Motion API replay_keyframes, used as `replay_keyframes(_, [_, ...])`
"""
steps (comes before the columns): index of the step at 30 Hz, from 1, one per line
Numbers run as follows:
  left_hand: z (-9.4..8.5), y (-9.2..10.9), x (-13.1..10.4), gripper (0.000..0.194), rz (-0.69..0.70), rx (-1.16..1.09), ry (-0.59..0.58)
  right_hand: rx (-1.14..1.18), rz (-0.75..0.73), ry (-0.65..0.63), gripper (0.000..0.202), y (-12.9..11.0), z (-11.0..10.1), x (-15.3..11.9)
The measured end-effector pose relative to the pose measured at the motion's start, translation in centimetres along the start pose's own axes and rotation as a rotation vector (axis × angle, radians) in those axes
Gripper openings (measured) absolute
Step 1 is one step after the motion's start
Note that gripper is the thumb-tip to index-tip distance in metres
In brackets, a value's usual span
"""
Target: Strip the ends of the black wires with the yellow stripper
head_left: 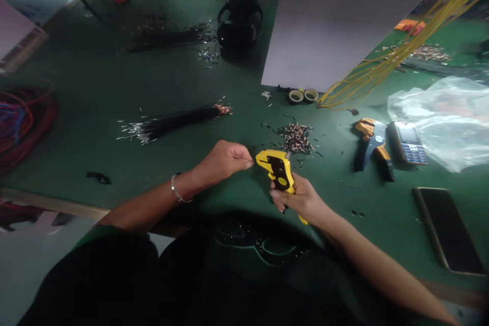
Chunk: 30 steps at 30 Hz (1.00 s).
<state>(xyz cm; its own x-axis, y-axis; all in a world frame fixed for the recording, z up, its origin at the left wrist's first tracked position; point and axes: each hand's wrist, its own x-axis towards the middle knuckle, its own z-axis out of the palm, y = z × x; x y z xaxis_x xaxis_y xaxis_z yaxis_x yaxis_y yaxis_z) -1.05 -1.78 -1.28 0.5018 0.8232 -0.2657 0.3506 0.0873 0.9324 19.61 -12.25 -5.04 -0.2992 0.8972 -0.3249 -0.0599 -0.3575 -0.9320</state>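
Observation:
My right hand (294, 197) is wrapped round the handles of a yellow and black wire stripper (278, 170), whose head points left and up. Just left of its jaws, my left hand (231, 163) is closed in a pinch, fingertips a short gap from the tool. Whatever lies in that pinch is too small to make out. Behind the stripper is a heap of short black and copper wire offcuts (296, 137). A bundle of black wires (183, 119) lies beyond my left hand, with bare copper ends at right and silvery ends at left.
Right of the stripper are an orange and blue hand tool (372, 147), a keypad phone (408, 142), a smartphone (449, 229) and clear plastic bags (446, 122). Two tape rolls (303, 96) sit by a pale panel (321, 25). Yellow wires (412, 41) hang at right; red cable coils (23, 122) lie left.

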Motion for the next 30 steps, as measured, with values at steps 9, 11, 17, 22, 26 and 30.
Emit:
replay_keyframes(9, [0.2, -0.1, 0.3, 0.012, -0.001, 0.006, -0.014, -0.036, 0.027, 0.041, 0.033, -0.4, -0.4, 0.2])
replay_keyframes(11, [0.3, 0.0, 0.2, 0.011, -0.011, -0.010, -0.006, -0.029, 0.021, 0.042, 0.032, -0.2, -0.5, 0.4])
replay_keyframes(17, [0.8, 0.4, -0.7, 0.012, 0.035, 0.049, -0.007, -0.074, 0.005, 0.051, 0.026, 0.0, -0.3, 0.6])
replay_keyframes(22, [1.0, 0.3, -1.2, 0.014, 0.052, 0.124, 0.021, -0.153, 0.001, 0.071, 0.022, 0.1, -0.2, 0.6])
replay_keyframes(26, [0.5, -0.3, -0.3, 0.013, 0.061, 0.130, 0.060, -0.124, 0.007, 0.070, 0.022, 0.0, 0.0, 0.3])
replay_keyframes(30, [0.5, -0.5, 0.0, 0.013, 0.047, 0.136, 0.050, -0.122, 0.008, 0.096, 0.022, -0.1, 0.0, 0.3])
